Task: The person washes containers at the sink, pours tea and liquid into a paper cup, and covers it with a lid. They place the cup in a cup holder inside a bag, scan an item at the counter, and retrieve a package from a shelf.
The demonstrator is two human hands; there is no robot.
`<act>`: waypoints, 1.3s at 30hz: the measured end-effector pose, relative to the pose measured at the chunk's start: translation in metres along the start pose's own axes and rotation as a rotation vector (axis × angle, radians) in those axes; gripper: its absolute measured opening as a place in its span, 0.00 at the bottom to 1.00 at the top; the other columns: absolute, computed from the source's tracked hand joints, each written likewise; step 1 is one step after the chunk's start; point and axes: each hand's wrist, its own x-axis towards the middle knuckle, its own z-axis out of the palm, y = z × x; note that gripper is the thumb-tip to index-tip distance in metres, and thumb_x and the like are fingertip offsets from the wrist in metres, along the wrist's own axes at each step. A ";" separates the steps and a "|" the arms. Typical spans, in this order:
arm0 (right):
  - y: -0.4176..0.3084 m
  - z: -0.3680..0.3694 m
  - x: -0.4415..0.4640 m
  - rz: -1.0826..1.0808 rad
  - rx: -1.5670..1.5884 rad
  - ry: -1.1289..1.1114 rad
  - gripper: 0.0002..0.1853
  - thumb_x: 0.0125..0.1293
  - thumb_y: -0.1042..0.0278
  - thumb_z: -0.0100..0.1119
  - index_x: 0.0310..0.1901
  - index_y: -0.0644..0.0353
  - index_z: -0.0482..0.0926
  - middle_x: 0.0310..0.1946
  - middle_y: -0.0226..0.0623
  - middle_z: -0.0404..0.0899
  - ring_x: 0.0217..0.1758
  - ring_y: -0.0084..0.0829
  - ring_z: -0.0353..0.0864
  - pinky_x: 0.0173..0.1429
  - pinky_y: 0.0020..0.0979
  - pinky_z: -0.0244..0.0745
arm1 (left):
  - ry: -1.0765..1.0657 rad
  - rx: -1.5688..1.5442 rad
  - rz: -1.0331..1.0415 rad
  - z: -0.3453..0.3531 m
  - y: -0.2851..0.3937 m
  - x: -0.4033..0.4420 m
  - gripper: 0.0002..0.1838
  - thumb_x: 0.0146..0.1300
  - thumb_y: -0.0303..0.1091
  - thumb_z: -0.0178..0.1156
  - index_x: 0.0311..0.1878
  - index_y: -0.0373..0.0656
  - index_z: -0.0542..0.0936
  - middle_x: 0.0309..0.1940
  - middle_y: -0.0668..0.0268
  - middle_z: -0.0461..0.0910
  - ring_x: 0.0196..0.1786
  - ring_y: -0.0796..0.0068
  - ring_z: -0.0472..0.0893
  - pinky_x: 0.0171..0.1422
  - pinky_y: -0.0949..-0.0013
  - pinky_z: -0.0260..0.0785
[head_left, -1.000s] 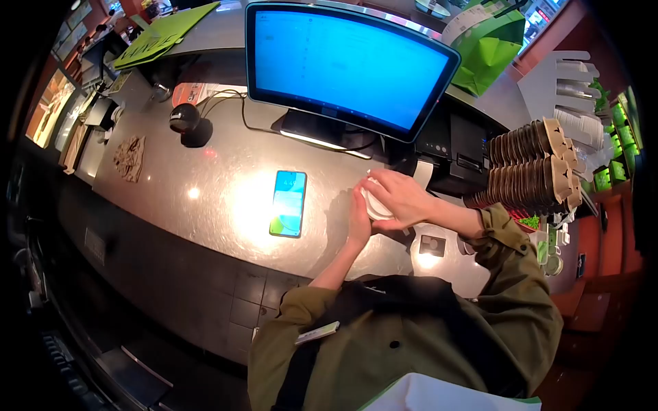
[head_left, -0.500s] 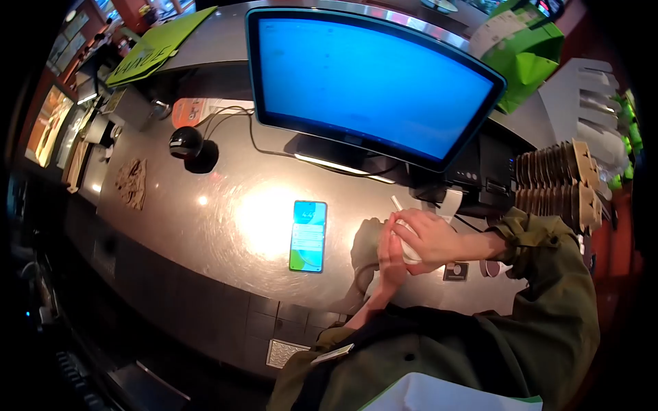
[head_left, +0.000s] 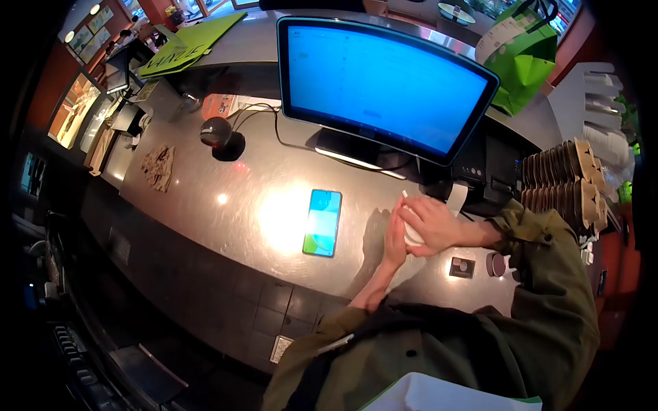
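Both hands are closed together above the right part of the metal counter [head_left: 192,178]. Between them is a white rounded object [head_left: 412,235], mostly hidden by the fingers, with a thin white stick-like end poking out at the top; its kind does not show. My right hand [head_left: 435,222] wraps over it from the right. Along its left side lies my left hand [head_left: 395,236], fingers pointing up and pressed against it. A smartphone [head_left: 322,222] with a lit screen lies face up on the counter, left of my hands.
A monitor [head_left: 384,89] stands behind the phone, with a black printer [head_left: 490,171] and stacked cardboard cup carriers [head_left: 558,171] to its right. A dark round scanner [head_left: 216,132], a crumpled brown cloth [head_left: 158,168] and green bags [head_left: 524,68] are also around.
The camera view has shifted, so the counter and phone appear moved slightly. My hands stay closed around the white object in much the same pose.
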 end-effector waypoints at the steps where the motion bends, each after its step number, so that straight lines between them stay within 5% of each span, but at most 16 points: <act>1: 0.000 0.003 -0.002 -0.005 -0.014 0.017 0.35 0.41 0.48 0.60 0.49 0.65 0.67 0.44 0.48 0.69 0.43 0.44 0.71 0.42 0.37 0.70 | -0.005 0.000 0.016 0.000 -0.001 0.001 0.30 0.64 0.48 0.39 0.62 0.34 0.56 0.60 0.54 0.61 0.63 0.63 0.61 0.66 0.66 0.51; 4: 0.005 0.004 -0.006 -0.035 -0.005 0.059 0.35 0.45 0.47 0.59 0.51 0.65 0.67 0.46 0.50 0.69 0.43 0.46 0.72 0.44 0.39 0.70 | -0.012 0.006 0.085 -0.002 -0.005 0.004 0.36 0.60 0.52 0.43 0.63 0.34 0.53 0.60 0.53 0.60 0.63 0.62 0.60 0.65 0.65 0.52; 6: 0.014 -0.001 -0.006 -0.075 0.063 0.043 0.33 0.51 0.48 0.55 0.53 0.65 0.65 0.49 0.51 0.67 0.51 0.48 0.68 0.56 0.45 0.61 | -0.005 0.008 0.135 -0.004 -0.006 0.001 0.40 0.58 0.56 0.45 0.64 0.35 0.51 0.60 0.52 0.59 0.63 0.61 0.60 0.65 0.64 0.52; 8: 0.012 0.001 -0.012 0.208 0.136 0.224 0.24 0.58 0.59 0.50 0.54 0.63 0.65 0.53 0.46 0.64 0.55 0.44 0.66 0.60 0.43 0.58 | 0.017 0.034 0.202 -0.007 -0.009 -0.002 0.44 0.56 0.59 0.48 0.65 0.35 0.48 0.60 0.52 0.58 0.63 0.61 0.59 0.65 0.63 0.52; 9: 0.012 -0.004 -0.009 0.508 0.596 0.410 0.19 0.62 0.65 0.45 0.53 0.64 0.67 0.53 0.45 0.66 0.54 0.38 0.68 0.58 0.35 0.62 | 0.028 0.053 0.261 -0.006 -0.008 -0.005 0.46 0.55 0.60 0.49 0.65 0.36 0.47 0.61 0.52 0.58 0.64 0.61 0.59 0.65 0.63 0.53; 11: 0.022 0.004 -0.015 0.628 0.768 0.476 0.21 0.65 0.57 0.40 0.52 0.63 0.69 0.51 0.39 0.68 0.55 0.32 0.66 0.58 0.28 0.60 | 0.030 0.200 0.391 -0.007 -0.012 -0.008 0.50 0.53 0.64 0.52 0.66 0.36 0.45 0.61 0.51 0.57 0.64 0.60 0.59 0.65 0.62 0.53; 13: 0.013 0.011 -0.012 0.641 0.799 0.298 0.21 0.67 0.55 0.36 0.50 0.63 0.70 0.48 0.37 0.71 0.50 0.34 0.70 0.56 0.30 0.62 | 0.020 0.327 0.433 -0.003 -0.013 -0.009 0.54 0.47 0.62 0.60 0.66 0.36 0.46 0.60 0.50 0.57 0.63 0.59 0.60 0.65 0.62 0.54; 16: 0.011 0.033 -0.012 0.541 0.633 0.197 0.22 0.66 0.54 0.36 0.50 0.62 0.72 0.46 0.41 0.74 0.50 0.36 0.73 0.51 0.32 0.67 | 0.036 0.316 0.383 0.003 -0.009 -0.013 0.52 0.41 0.50 0.70 0.63 0.36 0.50 0.58 0.50 0.59 0.61 0.59 0.63 0.64 0.62 0.55; 22: 0.010 0.032 -0.006 0.566 0.529 0.137 0.22 0.63 0.53 0.39 0.51 0.60 0.72 0.48 0.42 0.73 0.49 0.41 0.73 0.48 0.35 0.68 | 0.072 0.299 0.368 0.003 -0.021 -0.013 0.51 0.37 0.47 0.72 0.62 0.39 0.55 0.56 0.51 0.64 0.58 0.56 0.67 0.58 0.61 0.62; 25: 0.012 0.026 -0.007 0.455 0.340 0.209 0.23 0.63 0.52 0.41 0.53 0.59 0.71 0.47 0.40 0.72 0.47 0.41 0.74 0.46 0.37 0.69 | 0.111 0.387 0.285 0.009 -0.011 -0.018 0.52 0.38 0.45 0.71 0.64 0.40 0.52 0.56 0.53 0.63 0.58 0.58 0.66 0.60 0.61 0.59; 27: 0.014 0.008 -0.008 0.500 0.008 -0.006 0.26 0.62 0.50 0.43 0.56 0.57 0.67 0.47 0.41 0.71 0.48 0.41 0.73 0.46 0.38 0.69 | 0.156 0.308 0.338 0.026 -0.008 -0.031 0.48 0.46 0.48 0.66 0.65 0.40 0.51 0.56 0.56 0.62 0.58 0.59 0.66 0.61 0.62 0.57; 28: 0.007 0.001 -0.011 0.688 -0.002 0.013 0.31 0.59 0.45 0.47 0.57 0.60 0.65 0.46 0.46 0.71 0.48 0.44 0.72 0.47 0.38 0.69 | 0.179 0.270 0.372 0.030 -0.007 -0.034 0.46 0.49 0.49 0.64 0.65 0.40 0.51 0.56 0.57 0.62 0.58 0.60 0.66 0.62 0.62 0.56; 31: -0.040 0.007 -0.011 0.935 0.150 -0.051 0.36 0.53 0.41 0.53 0.53 0.66 0.66 0.47 0.51 0.69 0.49 0.46 0.70 0.47 0.40 0.68 | 0.369 -0.281 0.058 0.024 -0.001 -0.041 0.37 0.62 0.53 0.47 0.65 0.37 0.50 0.53 0.59 0.66 0.57 0.62 0.66 0.63 0.62 0.55; 34: -0.054 0.032 -0.017 0.838 0.065 0.269 0.41 0.42 0.41 0.61 0.49 0.70 0.66 0.44 0.50 0.68 0.47 0.44 0.69 0.46 0.40 0.67 | -0.018 -0.460 -0.353 -0.013 0.030 -0.016 0.31 0.68 0.54 0.32 0.62 0.36 0.59 0.52 0.60 0.70 0.57 0.65 0.68 0.63 0.63 0.56; 37: -0.049 0.027 -0.017 0.779 0.039 0.215 0.40 0.36 0.46 0.64 0.47 0.70 0.66 0.38 0.46 0.68 0.42 0.42 0.69 0.43 0.36 0.67 | -0.304 -0.414 -0.557 -0.029 0.033 0.021 0.28 0.68 0.52 0.35 0.57 0.38 0.66 0.52 0.60 0.71 0.55 0.68 0.71 0.59 0.66 0.62; 39: -0.047 0.030 -0.018 0.770 -0.007 0.240 0.39 0.34 0.47 0.64 0.45 0.70 0.67 0.37 0.46 0.68 0.41 0.42 0.69 0.41 0.35 0.67 | -0.192 -0.286 -0.609 -0.019 0.032 0.024 0.27 0.68 0.51 0.36 0.56 0.38 0.66 0.49 0.60 0.74 0.52 0.69 0.74 0.55 0.68 0.67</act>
